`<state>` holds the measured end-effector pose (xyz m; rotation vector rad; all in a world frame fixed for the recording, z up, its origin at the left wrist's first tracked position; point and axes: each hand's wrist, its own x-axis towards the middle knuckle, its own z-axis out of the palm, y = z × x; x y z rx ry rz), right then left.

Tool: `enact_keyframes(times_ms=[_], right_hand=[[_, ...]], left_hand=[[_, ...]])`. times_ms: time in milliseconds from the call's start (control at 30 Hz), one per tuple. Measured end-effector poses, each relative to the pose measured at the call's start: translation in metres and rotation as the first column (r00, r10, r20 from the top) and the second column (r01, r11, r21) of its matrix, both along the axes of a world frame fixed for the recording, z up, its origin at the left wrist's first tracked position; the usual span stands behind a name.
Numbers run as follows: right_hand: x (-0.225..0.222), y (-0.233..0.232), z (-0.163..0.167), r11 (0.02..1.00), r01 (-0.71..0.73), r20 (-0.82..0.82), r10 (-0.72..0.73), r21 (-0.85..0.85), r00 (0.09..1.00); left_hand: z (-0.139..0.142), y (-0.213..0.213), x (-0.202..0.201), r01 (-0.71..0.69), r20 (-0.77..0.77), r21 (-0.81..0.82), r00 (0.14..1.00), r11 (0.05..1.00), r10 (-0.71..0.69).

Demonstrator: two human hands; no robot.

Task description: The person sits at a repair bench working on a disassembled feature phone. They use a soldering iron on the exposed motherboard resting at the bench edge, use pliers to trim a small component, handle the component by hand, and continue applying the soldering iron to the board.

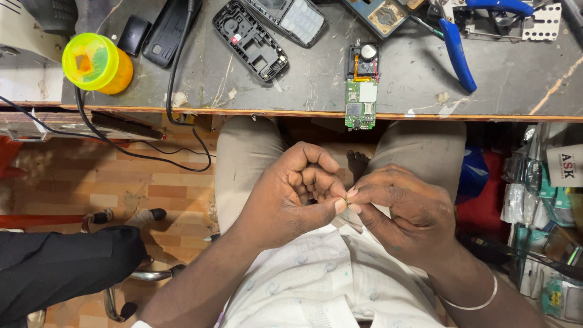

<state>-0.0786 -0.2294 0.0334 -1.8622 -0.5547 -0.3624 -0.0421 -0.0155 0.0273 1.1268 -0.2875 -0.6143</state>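
Observation:
My left hand (291, 194) and my right hand (404, 212) meet over my lap, below the workbench edge. Together their fingertips pinch a tiny metal part (347, 200); it is too small to tell its kind. A thin pale strip (346, 220) hangs under the fingertips. A green phone circuit board (361, 97) with a black speaker module on top lies at the bench's front edge, straight above my hands. A black phone back frame (249, 41) and a phone front with keypad (294, 18) lie further back.
A yellow-lidded orange jar (97, 64) stands at the bench's left. Blue-handled pliers (455, 48) lie at the right. Black cables (139, 149) hang off the bench (303, 85). Another person's dark-trousered leg (61, 264) is at lower left. Packaged goods (546, 200) crowd the right.

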Motion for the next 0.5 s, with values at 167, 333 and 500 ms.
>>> enact_keyframes(times_ms=[167, 333, 500], right_hand=[[0.000, -0.001, 0.005, 0.997, 0.038, -0.029, -0.040, -0.060, 0.999], [-0.001, -0.003, 0.009, 0.984, 0.088, 0.005, -0.088, -0.153, 0.996], [-0.001, -0.006, -0.002, 0.979, -0.010, -0.364, 0.085, 0.203, 0.927]], left_hand=[[0.003, -0.001, 0.003, 0.004, 0.016, 0.051, 1.000, 0.999, -0.005], [0.009, -0.002, 0.004, -0.012, 0.107, 0.108, 0.994, 0.994, 0.000], [0.015, -0.005, 0.000, -0.088, 0.176, 0.180, 0.983, 0.980, 0.056]])
